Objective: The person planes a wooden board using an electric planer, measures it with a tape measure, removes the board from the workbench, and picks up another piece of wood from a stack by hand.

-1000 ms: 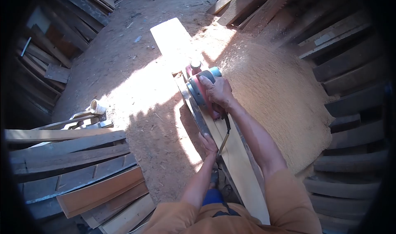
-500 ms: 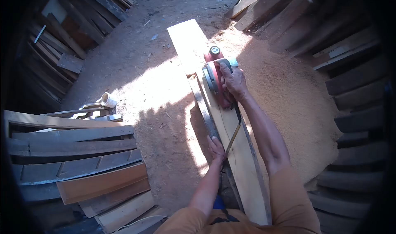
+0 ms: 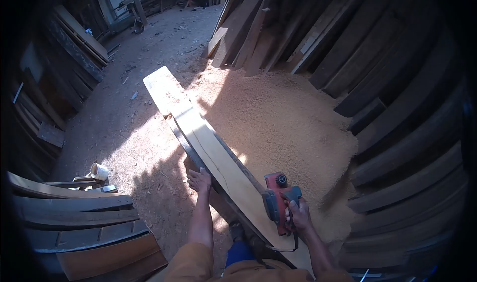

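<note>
My right hand [image 3: 298, 215] is wrapped around the rear handle of a red electric hand planer [image 3: 279, 202]. The planer sits over the right side of a long pale board [image 3: 218, 165], near my body. A dark crack line runs along the board's upper face. My left hand [image 3: 199, 180] is at the board's left edge, fingers spread out to the left and thumb toward the wood. Beneath the board, a darker timber edge [image 3: 185, 142] shows along its left side.
Sawdust [image 3: 293, 128] covers the ground to the right. Dark planks [image 3: 387, 148] lean along the right side. A stack of boards [image 3: 109, 257] lies at lower left, with a white bucket [image 3: 99, 171] just beyond it. More timber [image 3: 79, 33] leans at the upper left.
The planer, in my right hand, has come back along the board toward my body. My left hand's fingers have spread away from the edge. The view has swung right.
</note>
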`<state>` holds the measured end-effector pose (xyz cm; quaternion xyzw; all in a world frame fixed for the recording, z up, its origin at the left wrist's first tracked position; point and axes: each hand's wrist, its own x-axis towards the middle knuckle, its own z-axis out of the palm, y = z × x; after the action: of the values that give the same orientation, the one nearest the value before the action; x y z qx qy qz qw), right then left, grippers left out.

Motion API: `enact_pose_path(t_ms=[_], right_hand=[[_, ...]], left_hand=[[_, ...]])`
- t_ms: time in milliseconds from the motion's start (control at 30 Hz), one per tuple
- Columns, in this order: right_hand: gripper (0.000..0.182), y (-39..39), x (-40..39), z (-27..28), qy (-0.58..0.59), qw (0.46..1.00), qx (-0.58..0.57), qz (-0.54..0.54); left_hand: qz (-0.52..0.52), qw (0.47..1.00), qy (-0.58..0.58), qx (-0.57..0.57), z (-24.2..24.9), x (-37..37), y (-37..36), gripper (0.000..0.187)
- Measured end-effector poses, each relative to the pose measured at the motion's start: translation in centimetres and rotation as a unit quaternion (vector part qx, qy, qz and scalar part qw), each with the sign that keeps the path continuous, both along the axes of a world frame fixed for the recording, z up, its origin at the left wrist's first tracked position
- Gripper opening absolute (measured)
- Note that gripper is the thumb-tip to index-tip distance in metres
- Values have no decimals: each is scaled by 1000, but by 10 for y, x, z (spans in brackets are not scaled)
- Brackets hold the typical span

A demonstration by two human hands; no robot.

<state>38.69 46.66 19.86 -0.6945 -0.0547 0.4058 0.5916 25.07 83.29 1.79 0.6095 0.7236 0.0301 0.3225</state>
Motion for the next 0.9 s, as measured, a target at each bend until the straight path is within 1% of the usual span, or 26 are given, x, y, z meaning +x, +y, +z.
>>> enact_pose_path(t_ms=[33, 67, 100, 133, 167, 200, 233, 267, 300, 367, 433, 467, 533, 600, 633, 733, 800, 867, 900], right_hand=[[38, -34, -8, 3, 7, 1000, -20, -21], [36, -62, -9, 5, 11, 998, -37, -40], [35, -92, -8, 7, -13, 998, -39, -42], [33, -125, -10, 6, -34, 998, -43, -43], [31, -159, -14, 7, -51, 996, -51, -44], [30, -192, -18, 9, -57, 996, -45, -51], [29, -222, -16, 9, -60, 996, -41, -55], [28, -250, -17, 8, -62, 996, -36, -56], [31, -279, -19, 5, -61, 995, -42, -62], [36, -330, -23, -2, -63, 994, -46, -71], [31, -377, -23, -12, -52, 994, -15, -95], [29, -395, -22, -14, -49, 993, 0, -110], [32, -429, -21, -8, -76, 994, -12, -79], [33, -460, -26, -4, -81, 993, -49, -69], [33, -476, -32, 0, -75, 993, -47, -81], [33, -502, -40, 4, -72, 991, -32, -110], [36, -522, -45, -7, -78, 991, -22, -107], [40, -537, -56, -14, -81, 989, -43, -120], [43, -542, -60, -14, -83, 987, -54, -127]], left_hand=[[-59, 992, -12, 111, 2, -6, -18, 80], [-115, 968, -27, 222, 5, -8, -34, 79], [-228, 942, -12, 246, 14, -7, -56, 78], [-339, 903, 8, 264, 21, -9, -86, 77], [-445, 852, 31, 272, 27, -11, -119, 76], [-508, 823, 5, 256, 31, -13, -160, 74], [-550, 794, 3, 261, 35, -17, -204, 75], [-573, 778, -13, 258, 29, -22, -245, 74], [-590, 769, -13, 245, 36, -28, -288, 75], [-598, 766, -1, 234, 32, -40, -366, 77], [-633, 742, 5, 220, 31, -49, -439, 79], [-650, 736, 11, 191, 33, -48, -471, 81], [-671, 722, 1, 168, 38, -39, -529, 77], [-696, 683, -22, 219, 24, -19, -560, 67], [-708, 663, -36, 238, 16, -13, -577, 63], [-748, 650, 11, 136, 13, 9, -603, 48], [-746, 646, -9, 158, 18, 7, -603, 39], [-745, 642, -32, 176, 23, -8, -607, 31], [-711, 646, -96, 261, 4, -13, -608, 28]])
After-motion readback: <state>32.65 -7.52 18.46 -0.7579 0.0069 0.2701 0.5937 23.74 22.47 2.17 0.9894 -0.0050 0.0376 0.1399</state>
